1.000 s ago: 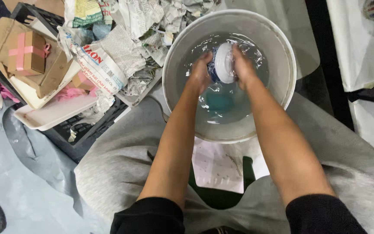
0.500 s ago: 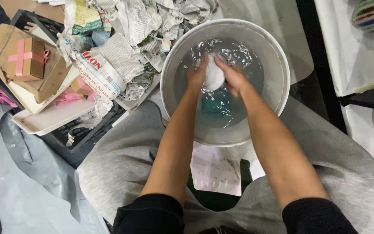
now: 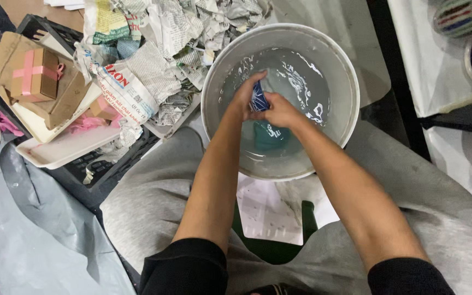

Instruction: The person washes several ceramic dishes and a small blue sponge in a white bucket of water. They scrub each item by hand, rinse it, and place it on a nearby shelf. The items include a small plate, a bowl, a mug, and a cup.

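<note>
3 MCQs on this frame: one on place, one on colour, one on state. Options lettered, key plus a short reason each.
1. Where are both hands?
A. On the crumpled newspaper
B. Over the water in the white bucket
C. On the brown box

2. What colour is the ribbon on the brown box?
A. Pink
B. Green
C. Black

3. What state is the bucket in?
A. Dry
B. Tipped over
C. Upright, holding water

Key:
1 B: the left hand and right hand meet on a small blue and white object inside the white bucket.
2 A: the brown box has a pink ribbon crossed over it.
3 C: rippled water shows inside.
</note>
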